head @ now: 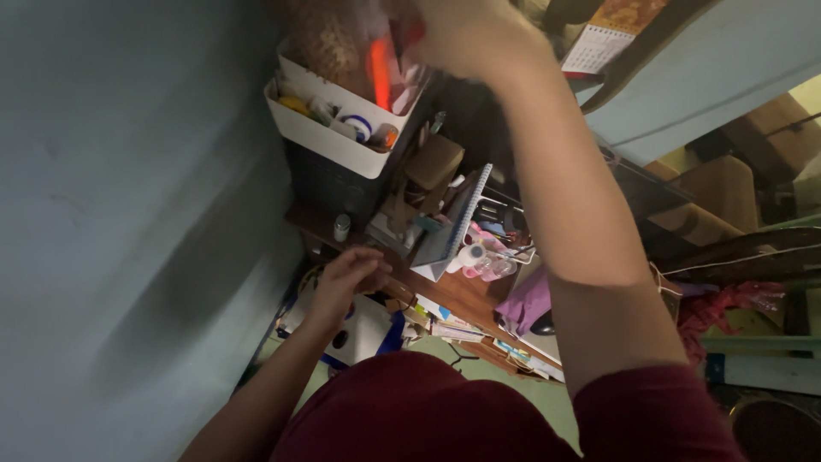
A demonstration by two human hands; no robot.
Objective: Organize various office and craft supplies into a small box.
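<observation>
Orange marker (379, 73) upright in right hand (466, 34)

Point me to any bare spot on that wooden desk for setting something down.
Little room. One bare strip of the wooden desk lies between the spiral notebook and the purple cloth. Around the white organizer, the small bottle and the left hand it is crowded. The right hand is raised above.
</observation>
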